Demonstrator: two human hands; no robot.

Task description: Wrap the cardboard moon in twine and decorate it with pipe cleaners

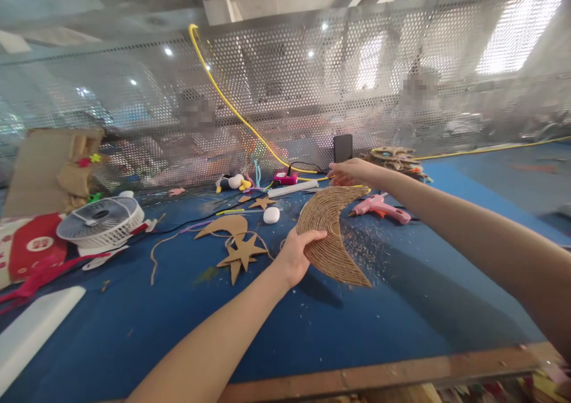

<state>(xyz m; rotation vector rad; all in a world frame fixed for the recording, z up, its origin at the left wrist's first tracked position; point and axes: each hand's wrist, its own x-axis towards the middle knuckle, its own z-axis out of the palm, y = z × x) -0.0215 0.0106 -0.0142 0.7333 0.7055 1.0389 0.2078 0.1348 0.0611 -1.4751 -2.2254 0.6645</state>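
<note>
My left hand (295,255) grips a crescent moon (328,236) wrapped in rows of brown twine, thumb on its face and fingers behind it. The moon is held tilted above the blue table. Beyond its upper tip, my right hand (350,171) reaches out with fingers stretched to the left, nothing visible in them. A pink hot glue gun (383,208) lies right of the moon. Left of it are a white rounded piece (271,215), plain cardboard stars (243,253), a cardboard crescent (225,226) and loose twine (154,260).
A white fan (100,219) and a red-and-white bag (35,245) stand at left. Along the perforated metal screen (276,87) are a pink power block (285,178), a dark phone-like slab (342,148) and a pile of twine-wrapped pieces (395,160). A yellow cable (232,108) hangs over the screen.
</note>
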